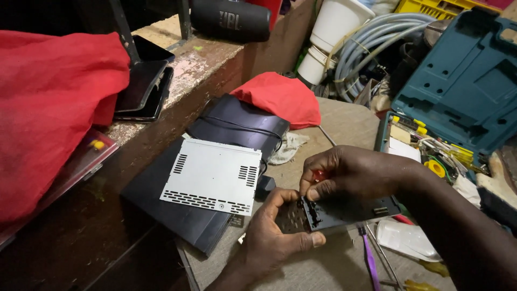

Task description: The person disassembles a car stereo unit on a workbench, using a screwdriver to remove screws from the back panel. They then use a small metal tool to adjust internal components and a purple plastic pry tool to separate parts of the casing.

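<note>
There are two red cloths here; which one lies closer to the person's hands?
The smaller red cloth, draped over the black device just beyond the hands. The big red cloth lies far off at the left edge.

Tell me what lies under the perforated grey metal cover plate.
The perforated grey metal cover plate rests on a flat black device casing, with a second black casing behind it. Whatever sits directly beneath the plate's middle is hidden.

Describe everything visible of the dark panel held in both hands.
The dark panel is a flat, long, black plastic-looking piece with small cut-outs and clips on its upper face. It lies roughly level above the table. The left hand supports its left end from below; the right hand presses its top edge, pinching something small and red there.
</note>
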